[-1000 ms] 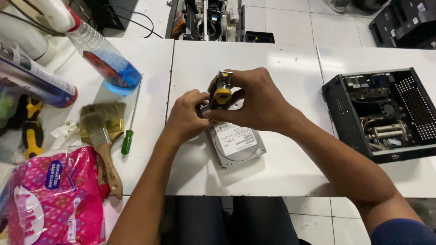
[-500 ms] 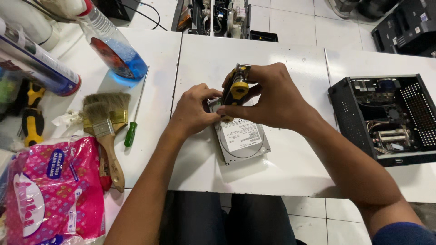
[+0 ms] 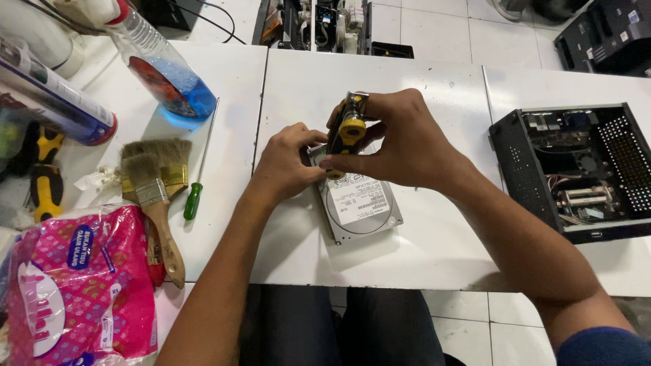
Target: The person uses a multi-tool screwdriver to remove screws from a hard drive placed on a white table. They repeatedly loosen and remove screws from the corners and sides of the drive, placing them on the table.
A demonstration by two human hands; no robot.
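The right hand (image 3: 400,139) is curled tight around a screwdriver (image 3: 350,125) with a yellow and black handle. The tool stands almost straight up, and its tip points down at the top corner of a hard drive (image 3: 357,207). The drive lies flat on the white table (image 3: 434,244), in the middle, close to the near edge. The left hand (image 3: 288,163) rests on the drive's top left corner — its fingers are bent and press on that corner, close by the screwdriver tip.

To the left lie two paint brushes (image 3: 152,193), a small green screwdriver (image 3: 196,183), a blue bottle (image 3: 166,71) and a pink bag (image 3: 78,285). To the right sits an open black computer case (image 3: 576,169) — well apart from the hands.
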